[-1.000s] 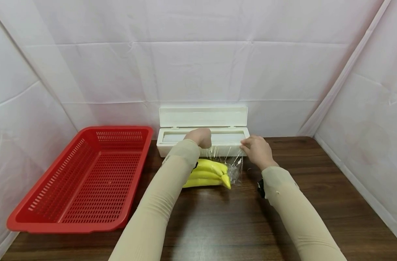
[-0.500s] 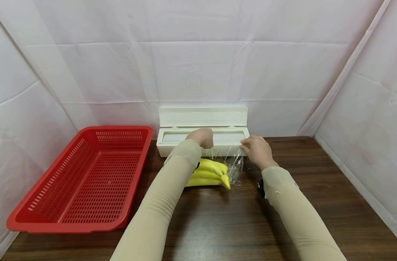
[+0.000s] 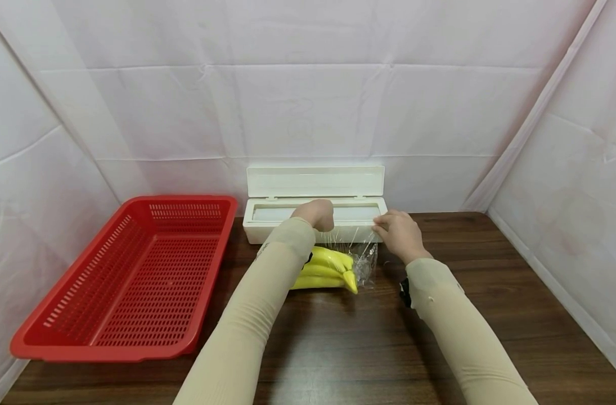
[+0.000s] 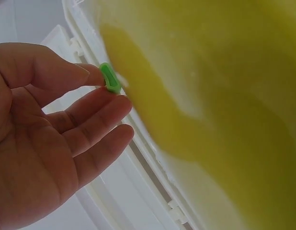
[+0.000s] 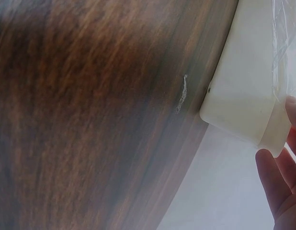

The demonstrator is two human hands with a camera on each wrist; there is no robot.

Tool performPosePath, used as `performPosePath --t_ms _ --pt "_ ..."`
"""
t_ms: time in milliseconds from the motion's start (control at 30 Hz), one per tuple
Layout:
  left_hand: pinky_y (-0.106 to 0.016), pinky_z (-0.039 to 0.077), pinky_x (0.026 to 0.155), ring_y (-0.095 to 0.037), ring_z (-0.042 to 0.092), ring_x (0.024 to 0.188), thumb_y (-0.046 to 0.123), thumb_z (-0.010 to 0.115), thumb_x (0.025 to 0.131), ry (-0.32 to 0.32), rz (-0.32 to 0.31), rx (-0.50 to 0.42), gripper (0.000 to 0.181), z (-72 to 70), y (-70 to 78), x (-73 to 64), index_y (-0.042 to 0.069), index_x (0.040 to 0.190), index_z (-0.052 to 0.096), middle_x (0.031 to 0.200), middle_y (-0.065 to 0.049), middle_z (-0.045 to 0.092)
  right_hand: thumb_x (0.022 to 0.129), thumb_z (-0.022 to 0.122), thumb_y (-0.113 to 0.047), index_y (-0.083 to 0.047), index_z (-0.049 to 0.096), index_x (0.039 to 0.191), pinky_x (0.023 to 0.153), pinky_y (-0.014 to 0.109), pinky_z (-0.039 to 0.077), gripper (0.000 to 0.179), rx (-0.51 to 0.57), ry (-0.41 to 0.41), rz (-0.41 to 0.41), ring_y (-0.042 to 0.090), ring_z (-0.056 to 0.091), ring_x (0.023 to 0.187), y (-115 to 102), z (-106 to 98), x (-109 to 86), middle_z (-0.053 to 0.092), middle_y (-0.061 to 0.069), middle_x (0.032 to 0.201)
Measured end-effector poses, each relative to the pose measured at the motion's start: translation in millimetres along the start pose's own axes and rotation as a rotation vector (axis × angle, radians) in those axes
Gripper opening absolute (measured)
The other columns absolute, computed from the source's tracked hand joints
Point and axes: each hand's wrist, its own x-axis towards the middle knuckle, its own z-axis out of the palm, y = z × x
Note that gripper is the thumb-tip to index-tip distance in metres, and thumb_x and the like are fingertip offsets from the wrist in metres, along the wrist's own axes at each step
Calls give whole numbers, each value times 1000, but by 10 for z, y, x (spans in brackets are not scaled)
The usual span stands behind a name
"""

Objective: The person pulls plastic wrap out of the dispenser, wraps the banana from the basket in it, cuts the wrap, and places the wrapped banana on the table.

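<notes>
A white cling film box point(image 3: 257, 232) stands with its lid point(image 3: 315, 181) raised and a roll of film inside. My left hand point(image 3: 317, 215) is over its front edge, pinching a small green slide cutter point(image 4: 109, 78) between thumb and index finger, other fingers spread. At the box's right front corner, my right hand point(image 3: 400, 233) grips the end, thumb on top beside the film. Clear cling film point(image 3: 364, 264) hangs from the front edge down to a bunch of yellow bananas point(image 3: 325, 270), which it covers. My left forearm hides the bananas' left end.
To the left stands a red plastic basket point(image 3: 206, 315) with slotted sides. Beneath everything is a dark wooden table point(image 3: 348, 349). White cloth point(image 3: 308, 101) hangs behind and on both sides. A small whitish mark point(image 5: 182, 93) shows on the wood near the box.
My left hand has slid slightly to the right along the front edge of the box. The right hand, box and bananas look the same.
</notes>
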Motion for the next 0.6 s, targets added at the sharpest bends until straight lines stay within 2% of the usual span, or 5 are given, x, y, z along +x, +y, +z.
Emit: performPosePath --t_ms 333,600 --pt "-24 23 49 -11 15 51 1 36 93 -7 -11 -11 39 4 39 -10 16 57 32 63 0 27 89 65 -24 -7 69 113 89 49 46 29 0 -3 2 33 56 104 2 13 -10 65 11 106" --pt "-24 23 48 -11 15 51 -2 35 91 -4 -5 -3 36 6 79 5 15 59 33 64 -1 29 89 65 -24 -7 69 113 88 48 46 30 -2 -11 2 32 57 103 -16 -4 -12 65 11 106"
